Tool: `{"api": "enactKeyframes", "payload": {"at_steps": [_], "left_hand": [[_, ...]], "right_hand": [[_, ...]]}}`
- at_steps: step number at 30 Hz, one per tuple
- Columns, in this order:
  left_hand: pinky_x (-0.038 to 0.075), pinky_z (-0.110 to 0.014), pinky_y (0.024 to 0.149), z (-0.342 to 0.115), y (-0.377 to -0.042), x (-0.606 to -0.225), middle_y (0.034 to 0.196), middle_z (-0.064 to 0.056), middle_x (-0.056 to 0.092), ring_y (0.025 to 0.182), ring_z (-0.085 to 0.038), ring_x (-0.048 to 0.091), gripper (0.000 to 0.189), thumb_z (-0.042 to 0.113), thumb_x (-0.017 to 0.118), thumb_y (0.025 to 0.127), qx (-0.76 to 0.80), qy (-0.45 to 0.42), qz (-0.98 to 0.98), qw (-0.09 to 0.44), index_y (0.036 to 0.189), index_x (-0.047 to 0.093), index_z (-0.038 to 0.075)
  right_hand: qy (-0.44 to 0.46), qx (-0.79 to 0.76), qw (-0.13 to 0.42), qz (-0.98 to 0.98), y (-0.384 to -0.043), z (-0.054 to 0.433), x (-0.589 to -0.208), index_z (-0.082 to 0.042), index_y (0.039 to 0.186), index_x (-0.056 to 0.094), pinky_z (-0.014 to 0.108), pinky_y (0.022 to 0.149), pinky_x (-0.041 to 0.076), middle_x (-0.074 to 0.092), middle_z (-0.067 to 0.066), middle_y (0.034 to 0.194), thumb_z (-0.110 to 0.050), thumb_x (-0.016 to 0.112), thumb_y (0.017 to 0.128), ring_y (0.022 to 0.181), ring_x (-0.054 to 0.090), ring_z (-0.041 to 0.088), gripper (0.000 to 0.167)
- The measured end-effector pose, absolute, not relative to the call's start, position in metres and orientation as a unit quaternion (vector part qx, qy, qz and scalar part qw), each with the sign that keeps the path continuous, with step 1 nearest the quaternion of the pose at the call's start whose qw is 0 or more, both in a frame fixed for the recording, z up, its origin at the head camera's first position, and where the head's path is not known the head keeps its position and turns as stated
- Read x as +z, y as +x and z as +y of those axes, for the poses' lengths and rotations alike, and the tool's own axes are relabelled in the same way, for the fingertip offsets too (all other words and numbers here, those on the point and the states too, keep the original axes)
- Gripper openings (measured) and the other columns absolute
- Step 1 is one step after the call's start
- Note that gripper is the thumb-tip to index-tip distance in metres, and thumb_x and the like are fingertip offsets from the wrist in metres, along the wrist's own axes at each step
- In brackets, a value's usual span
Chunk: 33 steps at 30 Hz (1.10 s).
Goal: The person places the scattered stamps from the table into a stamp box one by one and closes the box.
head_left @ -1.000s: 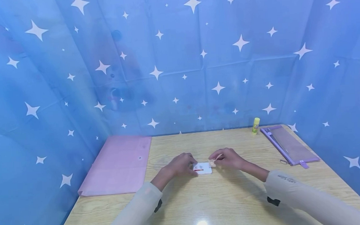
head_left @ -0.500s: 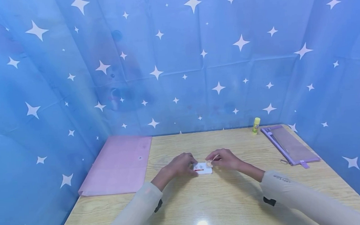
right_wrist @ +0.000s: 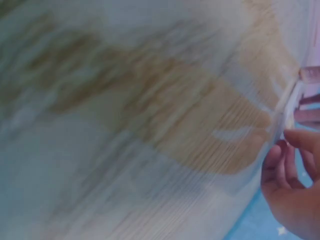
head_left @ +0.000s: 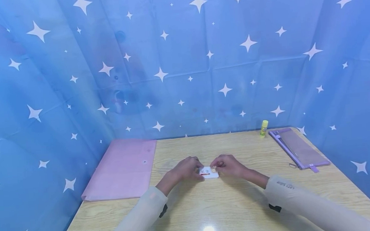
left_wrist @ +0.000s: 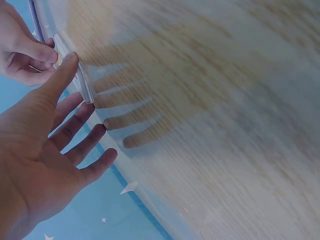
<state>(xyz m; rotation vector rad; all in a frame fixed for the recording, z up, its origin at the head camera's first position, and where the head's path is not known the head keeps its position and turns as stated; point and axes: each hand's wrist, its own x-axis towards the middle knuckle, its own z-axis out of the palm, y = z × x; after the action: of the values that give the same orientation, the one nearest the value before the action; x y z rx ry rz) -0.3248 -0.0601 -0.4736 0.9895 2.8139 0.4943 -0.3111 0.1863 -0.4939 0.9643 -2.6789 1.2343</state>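
A person's left arm [head_left: 137, 215] and right arm [head_left: 315, 204] reach from the bottom edge to lower center, where the left hand [head_left: 187, 169], fingers [left_wrist: 87, 142] spread, faces the right hand [head_left: 231, 165], curled in a pinch.

Long sleeves, pale off-white. Left sleeve [head_left: 140, 217] at bottom, left of centre; right sleeve [head_left: 305, 200] at lower right, dark lettering [head_left: 285, 185] near cuff, too small to read. Left black tab [head_left: 163, 210], right black tab [head_left: 275, 207] under cuffs. Left grip [head_left: 187, 169], right grip [head_left: 229, 165]: bare.
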Motion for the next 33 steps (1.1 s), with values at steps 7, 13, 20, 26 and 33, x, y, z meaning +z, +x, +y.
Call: {"api": "enactKeyframes", "payload": {"at_steps": [7, 13, 20, 26, 33], "left_hand": [[0.052, -0.025, 0.087, -0.0585, -0.3256, -0.4733, 0.117, -0.001, 0.07, 0.098, -0.011, 0.062, 0.053, 0.033, 0.091, 0.08, 0.154, 0.337, 0.927, 0.054, 0.125, 0.075, 0.011], [0.053, -0.026, 0.091, -0.058, -0.3253, -0.4734, 0.119, -0.001, 0.07, 0.102, -0.013, 0.063, 0.053, 0.034, 0.091, 0.081, 0.15, 0.333, 0.929, 0.055, 0.126, 0.075, 0.011], [0.052, -0.025, 0.088, -0.0584, -0.3239, -0.473, 0.118, -0.001, 0.07, 0.099, -0.011, 0.062, 0.054, 0.034, 0.091, 0.081, 0.151, 0.329, 0.931, 0.056, 0.127, 0.075, 0.011], [0.052, -0.024, 0.087, -0.0586, -0.3232, -0.4719, 0.117, 0.0, 0.07, 0.097, -0.01, 0.062, 0.054, 0.034, 0.091, 0.08, 0.151, 0.323, 0.933, 0.054, 0.126, 0.075, 0.012], [0.052, -0.025, 0.086, -0.0593, -0.3222, -0.4715, 0.117, -0.001, 0.07, 0.096, -0.01, 0.061, 0.053, 0.033, 0.092, 0.08, 0.157, 0.325, 0.931, 0.054, 0.125, 0.075, 0.011]], "right_hand": [[0.327, 0.366, 0.031, -0.871, -0.3063, 0.1863, -0.4915, -0.001, 0.099, 0.079, 0.022, 0.063, 0.049, 0.07, 0.01, 0.094, 0.004, 0.07, 0.094, 0.077, 0.061, 0.012, 0.011], [0.327, 0.359, 0.028, -0.874, -0.3058, 0.1881, -0.4914, -0.002, 0.098, 0.079, 0.022, 0.064, 0.05, 0.069, 0.009, 0.094, 0.002, 0.069, 0.095, 0.078, 0.061, 0.01, 0.011], [0.329, 0.359, 0.03, -0.873, -0.307, 0.1888, -0.4946, -0.002, 0.098, 0.079, 0.022, 0.065, 0.052, 0.068, 0.007, 0.094, 0.002, 0.07, 0.095, 0.079, 0.063, 0.011, 0.011], [0.331, 0.366, 0.027, -0.869, -0.3081, 0.1894, -0.4965, -0.002, 0.098, 0.079, 0.022, 0.064, 0.051, 0.067, 0.007, 0.094, 0.002, 0.069, 0.095, 0.078, 0.062, 0.011, 0.011], [0.329, 0.367, 0.029, -0.87, -0.3075, 0.1894, -0.4973, -0.002, 0.099, 0.079, 0.022, 0.064, 0.052, 0.067, 0.007, 0.094, 0.002, 0.069, 0.095, 0.079, 0.064, 0.012, 0.011]]}}
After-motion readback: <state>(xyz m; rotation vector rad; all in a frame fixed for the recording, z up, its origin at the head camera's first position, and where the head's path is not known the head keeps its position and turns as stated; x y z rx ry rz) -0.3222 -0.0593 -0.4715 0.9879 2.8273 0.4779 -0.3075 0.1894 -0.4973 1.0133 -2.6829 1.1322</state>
